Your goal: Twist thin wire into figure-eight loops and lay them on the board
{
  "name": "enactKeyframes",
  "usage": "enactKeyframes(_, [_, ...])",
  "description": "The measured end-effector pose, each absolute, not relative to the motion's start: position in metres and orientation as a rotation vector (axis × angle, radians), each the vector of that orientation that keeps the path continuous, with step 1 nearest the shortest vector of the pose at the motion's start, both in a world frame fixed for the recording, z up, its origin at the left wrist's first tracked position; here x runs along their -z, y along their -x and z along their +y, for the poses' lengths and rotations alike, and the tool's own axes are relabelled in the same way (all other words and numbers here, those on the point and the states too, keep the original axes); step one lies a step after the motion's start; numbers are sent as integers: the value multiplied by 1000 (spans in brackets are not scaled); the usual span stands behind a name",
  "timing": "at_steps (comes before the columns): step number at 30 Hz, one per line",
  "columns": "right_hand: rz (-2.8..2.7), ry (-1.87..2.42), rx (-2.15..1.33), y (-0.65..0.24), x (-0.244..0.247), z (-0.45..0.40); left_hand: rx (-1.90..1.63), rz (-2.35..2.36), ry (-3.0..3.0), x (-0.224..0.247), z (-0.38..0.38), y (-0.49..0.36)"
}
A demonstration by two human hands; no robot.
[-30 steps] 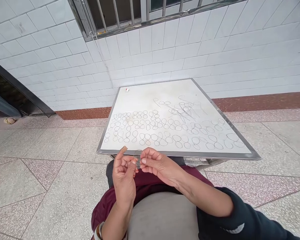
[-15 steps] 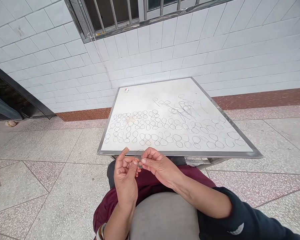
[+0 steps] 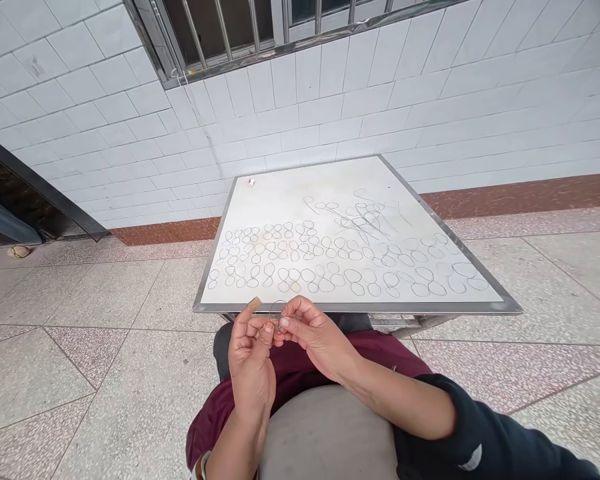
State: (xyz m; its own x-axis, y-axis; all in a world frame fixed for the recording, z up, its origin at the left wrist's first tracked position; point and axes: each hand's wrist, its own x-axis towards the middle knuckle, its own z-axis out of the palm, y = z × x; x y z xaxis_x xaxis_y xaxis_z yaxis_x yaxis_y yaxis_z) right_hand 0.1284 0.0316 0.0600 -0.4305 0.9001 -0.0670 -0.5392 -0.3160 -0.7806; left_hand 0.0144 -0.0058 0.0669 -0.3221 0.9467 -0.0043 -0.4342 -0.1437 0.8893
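Just in front of the table's near edge, my two hands meet over the lap. A thin dark wire loop rises between the fingertips. My left hand pinches the wire between thumb and fingers, with one bandaged fingertip raised apart from it. My right hand grips the same wire from the other side with thumb and forefinger. The lower part of the wire is hidden by the fingers. Rows of figure-eight wire pieces lie on the white tabletop beyond the hands.
A tangle of longer wires with looped ends lies toward the table's right rear. A small red-and-white object sits at the far left corner. Grey metal edging frames the table, which stands by a tiled wall below a barred window.
Both hands stay close together on the wire, the fingers shifting slightly around it. The whole view has moved a little.
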Motion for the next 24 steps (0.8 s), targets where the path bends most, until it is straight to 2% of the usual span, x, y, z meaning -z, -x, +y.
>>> enactKeyframes(17, [-1032,742,-1747,-130,-54,34,-1687,1154,-739,-66,-4,-18])
enactKeyframes(19, [-1154,810,-1584,-132,-51,34,-1689,1174,-722,-67,-3,-19])
enactKeyframes(24, [-1673,854,-831,-138,-48,35,-1717,1184,-680,-67,-1,-18])
